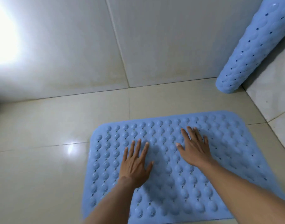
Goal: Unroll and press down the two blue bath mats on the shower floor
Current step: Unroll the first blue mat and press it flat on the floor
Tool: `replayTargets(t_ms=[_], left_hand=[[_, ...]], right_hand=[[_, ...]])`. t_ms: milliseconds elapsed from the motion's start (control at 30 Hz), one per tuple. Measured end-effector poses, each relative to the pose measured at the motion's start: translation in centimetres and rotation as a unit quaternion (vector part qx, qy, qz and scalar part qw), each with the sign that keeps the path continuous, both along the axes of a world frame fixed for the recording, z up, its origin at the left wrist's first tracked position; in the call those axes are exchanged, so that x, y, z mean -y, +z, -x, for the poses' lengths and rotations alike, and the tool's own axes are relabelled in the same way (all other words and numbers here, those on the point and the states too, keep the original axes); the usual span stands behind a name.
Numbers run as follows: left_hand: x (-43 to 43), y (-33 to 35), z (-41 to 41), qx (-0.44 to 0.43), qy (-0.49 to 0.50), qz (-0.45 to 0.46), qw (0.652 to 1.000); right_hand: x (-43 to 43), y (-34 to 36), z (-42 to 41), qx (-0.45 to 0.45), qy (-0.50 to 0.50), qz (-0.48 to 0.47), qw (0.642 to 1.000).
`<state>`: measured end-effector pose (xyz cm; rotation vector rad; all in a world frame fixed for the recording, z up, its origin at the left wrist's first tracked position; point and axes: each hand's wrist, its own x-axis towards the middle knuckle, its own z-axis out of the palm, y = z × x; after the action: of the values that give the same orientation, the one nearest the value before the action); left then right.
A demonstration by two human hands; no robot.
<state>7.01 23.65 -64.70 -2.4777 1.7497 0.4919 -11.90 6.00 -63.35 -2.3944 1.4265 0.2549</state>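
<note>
The tiled shower floor (41, 126) met pale wall tiles (73, 46) along a grout line. An unrolled blue bath mat (227, 159) lay flat on the floor, its bumps facing up. A second blue bath mat (251, 46), rolled into a tube, leaned upright in the right corner, well apart from the first. The left hand (135, 165) and right hand (195, 147) both lay flat on the unrolled mat, fingers straight and spread, grasping nothing.

Flat mat (227, 151): blue plastic or rubber, matt, w/ raised bumps & small holes. Rolled mat (255, 46): same material, slight sheen. Floor tiles (41, 175): glossy, smooth. Wall tiles (73, 46): glossy, smooth.
</note>
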Motion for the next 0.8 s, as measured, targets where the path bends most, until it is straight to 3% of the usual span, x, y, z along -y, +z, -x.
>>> replayTargets(t_ms=[200, 367, 500, 800], left_hand=[[-8.1, -0.6, -8.6, 0.019, 0.114, 0.014, 0.993], [-8.0, -2.1, -11.0, -0.009, 0.118, 0.053, 0.992], [-8.0, -3.9, -11.1, -0.024, 0.122, 0.097, 0.988], [-7.8, -4.4, -11.0, 0.01, 0.139, 0.139, 0.98]], right_hand=[[-7.9, 0.2, -10.5, 0.064, 0.134, -0.005, 0.989], [-11.1, -2.2, -15.1, 0.085, 0.211, 0.025, 0.974], [-11.6, -4.4, -15.7, 0.075, 0.22, 0.077, 0.97], [-11.6, -5.7, -15.6, 0.156, 0.193, 0.161, 0.955]])
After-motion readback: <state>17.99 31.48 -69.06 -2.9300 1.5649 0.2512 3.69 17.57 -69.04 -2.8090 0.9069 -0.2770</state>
